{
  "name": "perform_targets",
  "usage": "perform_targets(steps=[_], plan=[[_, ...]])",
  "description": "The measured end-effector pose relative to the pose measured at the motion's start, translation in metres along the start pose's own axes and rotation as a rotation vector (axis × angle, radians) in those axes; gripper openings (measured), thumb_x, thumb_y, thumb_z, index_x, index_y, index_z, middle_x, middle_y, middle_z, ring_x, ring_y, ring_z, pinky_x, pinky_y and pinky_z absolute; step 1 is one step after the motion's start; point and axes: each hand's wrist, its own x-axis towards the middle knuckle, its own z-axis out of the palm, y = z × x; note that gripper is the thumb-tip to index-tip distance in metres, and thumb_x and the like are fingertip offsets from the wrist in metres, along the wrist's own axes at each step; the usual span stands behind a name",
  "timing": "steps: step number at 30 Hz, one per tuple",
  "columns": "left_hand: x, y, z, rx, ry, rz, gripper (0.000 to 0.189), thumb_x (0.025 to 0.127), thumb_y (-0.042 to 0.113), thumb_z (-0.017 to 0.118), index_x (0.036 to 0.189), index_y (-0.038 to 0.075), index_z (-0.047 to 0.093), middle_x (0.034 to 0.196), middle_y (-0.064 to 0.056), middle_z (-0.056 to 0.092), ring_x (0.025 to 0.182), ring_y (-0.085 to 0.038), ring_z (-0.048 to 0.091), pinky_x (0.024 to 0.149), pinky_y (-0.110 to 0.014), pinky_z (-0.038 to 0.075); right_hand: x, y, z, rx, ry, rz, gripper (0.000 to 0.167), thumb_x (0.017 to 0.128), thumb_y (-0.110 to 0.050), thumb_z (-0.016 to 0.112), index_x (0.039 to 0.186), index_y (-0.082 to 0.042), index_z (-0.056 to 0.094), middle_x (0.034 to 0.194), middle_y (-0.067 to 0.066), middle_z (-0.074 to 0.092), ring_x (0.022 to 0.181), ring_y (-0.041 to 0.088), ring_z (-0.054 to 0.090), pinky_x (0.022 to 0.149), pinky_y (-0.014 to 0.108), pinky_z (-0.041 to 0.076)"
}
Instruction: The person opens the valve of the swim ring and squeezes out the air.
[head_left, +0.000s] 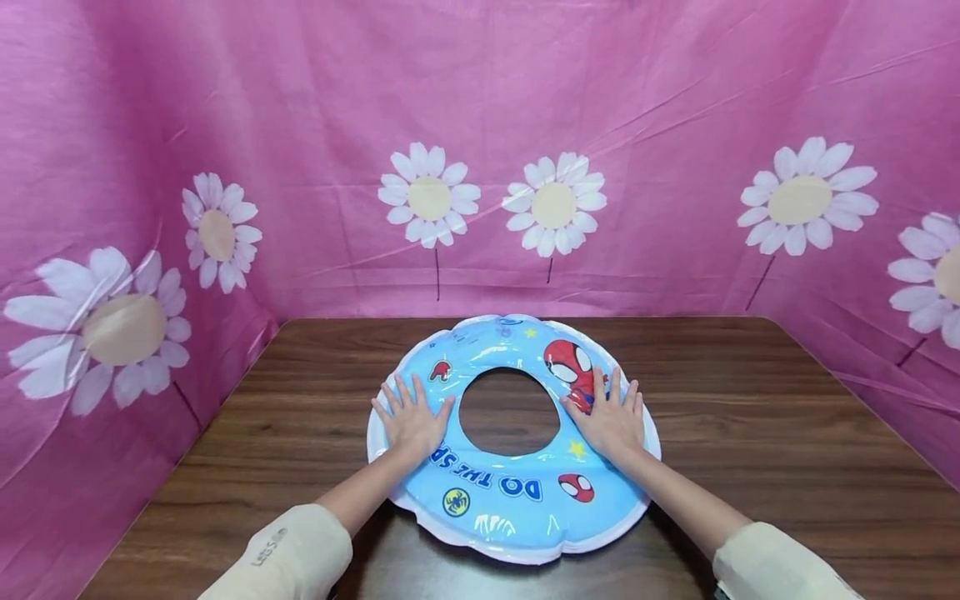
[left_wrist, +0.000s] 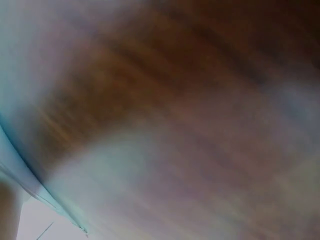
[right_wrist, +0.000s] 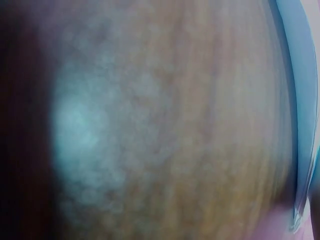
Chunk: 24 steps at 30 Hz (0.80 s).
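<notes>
A pink cloth [head_left: 480, 75] is hanging all around the back and sides. A brown wooden table [head_left: 750, 433] is standing in front of it. A puffy blue swim ring [head_left: 540, 525] with a white edge is lying flat on the table, near the middle, and brown wood is showing through its round hole. White flowers [head_left: 123, 329] with pale yellow middles are showing on the cloth. The person is wearing cream sleeves; the left sleeve [head_left: 292, 550] is showing small dark letters, "LETS S", and the rest is too blurry to read. The left hand [head_left: 412, 425] and right hand [head_left: 611, 421] are resting apart on top of the ring, one on each side of the hole, with fingers spreading out straight. The right hand is covering part of a red cartoon hero [head_left: 566, 367] with big white eyes. Blue words [head_left: 487, 477] are running upside down, reading "DO THE S", and the left hand is hiding the end. A small red mask [head_left: 576, 487] and a yellow spider badge [head_left: 456, 502] are showing near the words. The wrist views are looking very blurry.
</notes>
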Motion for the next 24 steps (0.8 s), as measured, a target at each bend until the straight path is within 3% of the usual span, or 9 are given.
perform_targets(steps=[4,8,10,12,16,19,21,24], plan=[[-0.002,0.0,-0.002,0.024,-0.028,-0.002,0.082,0.092,0.06,0.029,0.145,-0.001,0.018,0.146,-0.03,0.009,0.132,-0.047,0.0,0.1,-0.062,-0.003,-0.003,0.001,0.001,0.012,-0.002,-0.011,0.09,0.085,-0.057,0.048,0.146,0.0,0.013,0.146,0.031,0.003,0.128,0.054,-0.004,0.103,0.057,-0.006],[-0.003,0.004,-0.014,0.07,-0.164,-0.023,0.084,0.091,0.061,0.029,0.145,-0.002,0.017,0.146,-0.03,0.007,0.131,-0.049,-0.001,0.099,-0.064,-0.002,-0.008,0.002,-0.002,0.01,-0.012,-0.017,0.09,0.086,-0.056,0.048,0.145,0.002,0.013,0.146,0.032,0.003,0.128,0.055,-0.004,0.102,0.057,-0.006],[-0.002,0.008,-0.022,0.058,-0.242,-0.027,0.084,0.091,0.059,0.03,0.145,-0.003,0.015,0.146,-0.031,0.005,0.131,-0.05,-0.003,0.099,-0.065,-0.002,-0.009,0.003,-0.005,0.015,-0.019,-0.014,0.089,0.087,-0.055,0.048,0.145,0.003,0.013,0.145,0.032,0.003,0.128,0.055,-0.005,0.102,0.057,-0.007],[-0.001,0.011,-0.026,0.014,-0.274,-0.03,0.083,0.092,0.057,0.032,0.144,-0.004,0.015,0.146,-0.031,0.005,0.131,-0.05,-0.004,0.099,-0.065,-0.002,-0.011,0.003,-0.009,0.026,-0.034,-0.008,0.088,0.088,-0.054,0.047,0.144,0.004,0.013,0.145,0.032,0.002,0.128,0.055,-0.007,0.102,0.057,-0.008],[-0.001,0.007,-0.025,-0.126,-0.226,-0.038,0.079,0.093,0.054,0.034,0.144,-0.004,0.018,0.146,-0.031,0.004,0.131,-0.048,-0.006,0.099,-0.063,-0.006,-0.01,0.003,-0.018,0.078,-0.102,0.005,0.087,0.09,-0.057,0.041,0.144,0.005,0.011,0.145,0.034,-0.001,0.127,0.055,-0.01,0.102,0.057,-0.01],[-0.003,0.002,-0.025,-0.164,-0.196,-0.028,0.078,0.093,0.052,0.038,0.143,-0.004,0.021,0.146,-0.032,0.007,0.131,-0.048,-0.005,0.1,-0.062,-0.006,-0.009,0.003,-0.026,0.122,-0.158,0.006,0.085,0.091,-0.055,0.041,0.143,0.006,0.014,0.144,0.034,0.0,0.126,0.056,-0.009,0.102,0.058,-0.008],[-0.003,0.001,-0.029,-0.108,-0.191,-0.005,0.079,0.091,0.053,0.042,0.142,-0.005,0.025,0.144,-0.033,0.012,0.131,-0.049,0.0,0.101,-0.062,-0.002,-0.008,0.002,-0.031,0.125,-0.173,-0.005,0.081,0.091,-0.05,0.044,0.142,0.007,0.018,0.143,0.035,0.004,0.127,0.056,-0.006,0.102,0.06,-0.004],[-0.001,0.004,-0.037,0.054,-0.179,0.054,0.081,0.087,0.055,0.05,0.135,-0.009,0.037,0.14,-0.034,0.023,0.131,-0.05,0.008,0.101,-0.062,0.006,-0.006,-0.001,-0.035,0.08,-0.151,-0.023,0.077,0.088,-0.043,0.052,0.138,0.011,0.026,0.142,0.037,0.01,0.127,0.056,0.0,0.102,0.06,0.0]])
